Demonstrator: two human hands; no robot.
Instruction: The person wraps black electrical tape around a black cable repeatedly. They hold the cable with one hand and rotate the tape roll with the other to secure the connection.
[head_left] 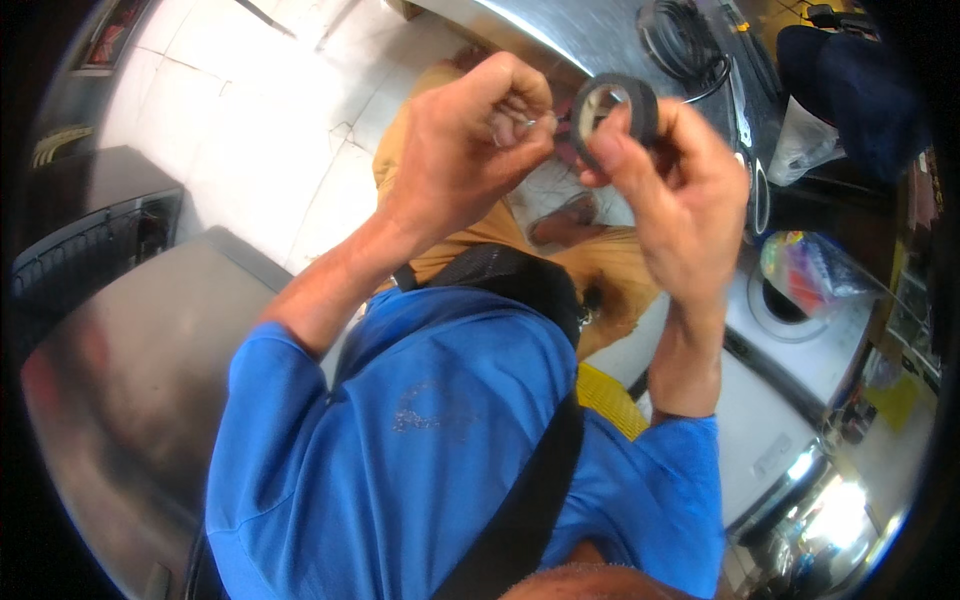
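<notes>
A pale tiled floor spread across the upper left of the head view in strong glare, while a shiny metal counter ran along the top, bearing a coil of black cable; a clear plastic bag with colourful contents lay at the right. The person's 2 hands were raised close together in front of the body. The black tape roll was up in the air in the right hand, which was closed on it, thumb on the near side of the ring and fingers curled behind. The left hand was just beside it, thumb and forefinger pinched together on something small and thin, too blurred to identify; the other fingers were bent toward the palm. A thin dark piece showed between the fingertips and the roll, though whether it joined the 2 could not be told. As a judgement, the step looked like handling tape at the roll, and doing it well called for a firm but light right-hand grip that let the ring turn, a steady left pinch near the end, and even tension between the hands, with the sticky side clear of the fingers so that it did not fold onto itself.
</notes>
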